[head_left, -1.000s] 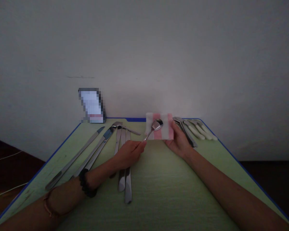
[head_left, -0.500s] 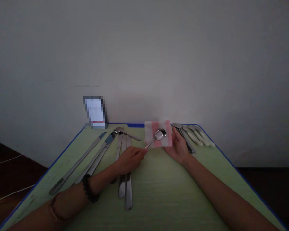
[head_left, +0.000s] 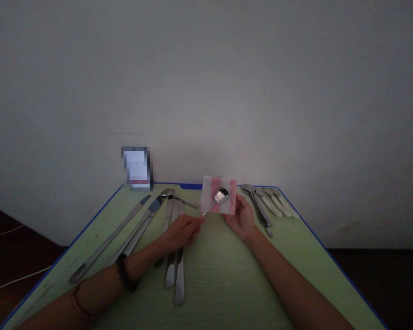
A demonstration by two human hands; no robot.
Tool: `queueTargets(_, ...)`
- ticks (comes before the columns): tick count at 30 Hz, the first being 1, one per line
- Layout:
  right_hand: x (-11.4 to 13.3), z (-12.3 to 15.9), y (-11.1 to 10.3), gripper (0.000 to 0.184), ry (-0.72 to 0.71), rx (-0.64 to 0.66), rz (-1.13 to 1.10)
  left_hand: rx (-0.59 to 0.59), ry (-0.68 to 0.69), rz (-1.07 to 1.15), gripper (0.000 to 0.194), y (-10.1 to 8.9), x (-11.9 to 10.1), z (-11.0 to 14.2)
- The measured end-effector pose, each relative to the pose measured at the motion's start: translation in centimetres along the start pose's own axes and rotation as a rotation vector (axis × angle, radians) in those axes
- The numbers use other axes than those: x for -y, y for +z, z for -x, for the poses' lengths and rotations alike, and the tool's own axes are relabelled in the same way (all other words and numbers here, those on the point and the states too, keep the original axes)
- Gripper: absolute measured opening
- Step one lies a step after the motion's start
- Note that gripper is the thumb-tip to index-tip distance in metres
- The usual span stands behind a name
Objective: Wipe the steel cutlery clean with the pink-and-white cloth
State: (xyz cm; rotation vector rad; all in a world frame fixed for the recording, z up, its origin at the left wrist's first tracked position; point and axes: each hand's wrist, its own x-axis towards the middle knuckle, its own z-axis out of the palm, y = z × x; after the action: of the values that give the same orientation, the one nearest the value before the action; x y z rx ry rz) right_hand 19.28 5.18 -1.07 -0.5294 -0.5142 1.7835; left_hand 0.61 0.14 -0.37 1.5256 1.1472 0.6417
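Observation:
My left hand (head_left: pixel 183 233) pinches the handle end of a metal spoon (head_left: pixel 221 196), whose bowl points away to the right. Behind the bowl, a white and pink striped cloth (head_left: pixel 207 192) is spread over my right hand (head_left: pixel 241 216). The right thumb shows at the cloth's right edge, with the other fingers mostly hidden behind it. Whether the spoon's bowl touches the cloth I cannot tell. Under and beside my left forearm lie several metal knives (head_left: pixel 179 284).
On the green table (head_left: pixel 223 279) a long knife (head_left: pixel 110 240) lies at the left. Metal spoons (head_left: pixel 256 206) and white-handled cutlery (head_left: pixel 277 205) lie at the right back. A blurred phone (head_left: pixel 137 168) leans on the wall (head_left: pixel 206 91) at the back left.
The spoon and cloth have shifted slightly left in the view with both hands. The whole scene sits a little lower, as the camera has tilted. The grip on each looks unchanged.

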Motion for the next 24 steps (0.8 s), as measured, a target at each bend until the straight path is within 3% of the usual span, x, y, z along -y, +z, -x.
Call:
queueTargets(7, -0.3, 0.0, -0.4, 0.016, 0.073, 0.034, 0.076, -0.005, -0.026, -0.046, 0.052, -0.2, 0.0, 0.1)
queueTargets(13, -0.3, 0.0, -0.1, 0.012, 0.043, 0.06, 0.104, 0.019, -0.028, -0.088, 0.049, -0.3, 0.1, 0.1)
queueTargets(19, -0.4, 0.2, -0.1, 0.014, 0.041, 0.018, 0.072, -0.054, 0.03, -0.015, 0.037, -0.3, 0.5, 0.2)
queueTargets(24, -1.3, 0.4, -0.2, 0.021, -0.017, 0.038, 0.118, -0.007, 0.029, 0.019, 0.035, -0.3, 0.9, 0.0)
